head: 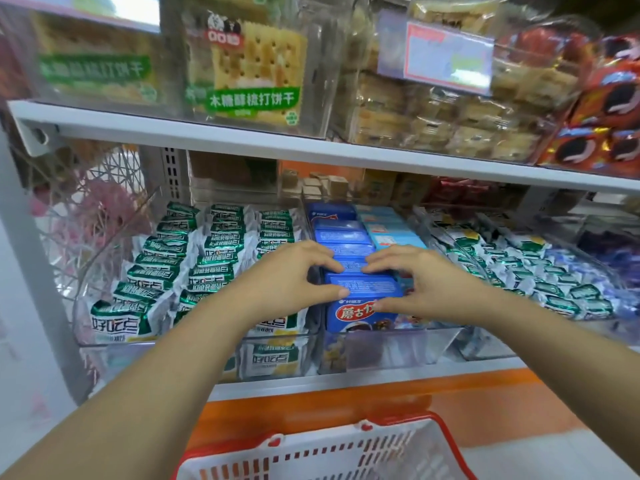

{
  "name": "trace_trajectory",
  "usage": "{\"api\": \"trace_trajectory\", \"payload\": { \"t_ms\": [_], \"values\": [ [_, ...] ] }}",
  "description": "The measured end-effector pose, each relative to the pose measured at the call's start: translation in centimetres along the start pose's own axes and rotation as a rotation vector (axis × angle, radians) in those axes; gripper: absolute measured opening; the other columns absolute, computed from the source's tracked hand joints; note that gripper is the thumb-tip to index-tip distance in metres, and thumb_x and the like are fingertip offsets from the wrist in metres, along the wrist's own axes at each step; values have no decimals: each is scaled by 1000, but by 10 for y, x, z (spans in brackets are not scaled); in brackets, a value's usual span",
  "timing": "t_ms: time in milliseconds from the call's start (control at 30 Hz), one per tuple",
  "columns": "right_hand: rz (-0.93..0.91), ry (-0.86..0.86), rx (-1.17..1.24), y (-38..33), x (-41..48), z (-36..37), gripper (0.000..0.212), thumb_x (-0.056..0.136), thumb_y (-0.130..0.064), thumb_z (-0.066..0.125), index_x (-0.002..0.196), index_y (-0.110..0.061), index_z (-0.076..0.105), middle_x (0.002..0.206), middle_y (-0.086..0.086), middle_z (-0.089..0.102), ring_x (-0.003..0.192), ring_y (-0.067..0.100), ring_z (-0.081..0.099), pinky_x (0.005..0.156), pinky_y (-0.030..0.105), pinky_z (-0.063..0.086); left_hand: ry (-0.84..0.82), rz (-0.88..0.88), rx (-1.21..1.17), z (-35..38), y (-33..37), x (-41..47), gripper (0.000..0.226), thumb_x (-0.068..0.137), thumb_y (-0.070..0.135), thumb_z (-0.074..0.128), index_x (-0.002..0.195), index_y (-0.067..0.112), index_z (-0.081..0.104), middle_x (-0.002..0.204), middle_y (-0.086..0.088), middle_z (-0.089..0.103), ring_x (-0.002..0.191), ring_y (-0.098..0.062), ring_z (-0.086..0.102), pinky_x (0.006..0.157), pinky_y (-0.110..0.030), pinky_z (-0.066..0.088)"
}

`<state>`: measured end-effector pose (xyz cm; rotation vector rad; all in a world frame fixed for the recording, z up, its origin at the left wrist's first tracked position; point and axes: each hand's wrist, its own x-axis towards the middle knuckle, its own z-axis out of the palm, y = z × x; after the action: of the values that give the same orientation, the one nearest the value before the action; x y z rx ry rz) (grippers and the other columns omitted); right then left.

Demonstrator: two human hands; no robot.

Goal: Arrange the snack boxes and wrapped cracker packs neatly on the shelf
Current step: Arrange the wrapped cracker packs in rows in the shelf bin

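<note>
Fingers of left hand and right hand curled, pinching front blue snack box in its row, beside wrapped cracker packs.

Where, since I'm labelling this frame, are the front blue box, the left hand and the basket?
front blue box [363, 287], head view, top face.
left hand [291, 275], head view, back of hand.
basket [346, 457], head view, white mesh wall.

A single wide-angle camera worn on the head is looking forward and down, facing the white metal shelf squarely from close range. It is centring on the blue cardboard snack boxes of the middle tier, while the red-rimmed white plastic basket is filling the bottom edge.
</note>
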<state>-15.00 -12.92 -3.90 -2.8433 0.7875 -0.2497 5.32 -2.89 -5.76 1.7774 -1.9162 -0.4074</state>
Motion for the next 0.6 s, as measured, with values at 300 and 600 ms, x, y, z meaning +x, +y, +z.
{"api": "trace_trajectory", "payload": {
  "t_ms": [300,600],
  "values": [
    [62,-100,-107,-3,19,-6,85,65,-49,81,136,-21,44,127,-7,44,116,7,38,95,14,29,30,-1,-54,-1,-2,0,40,86,43,63,122,26,62,129,15,53,114,2,48,80,3,28],
    [35,-100,-223,-6,28,-5,83,67,-53,76,136,-20,43,129,-4,48,116,12,36,98,23,31,41,-65,-192,-4,-4,-3,42,88,33,64,129,28,56,145,14,40,116,-7,55,91,-16,40]
  ]
}}
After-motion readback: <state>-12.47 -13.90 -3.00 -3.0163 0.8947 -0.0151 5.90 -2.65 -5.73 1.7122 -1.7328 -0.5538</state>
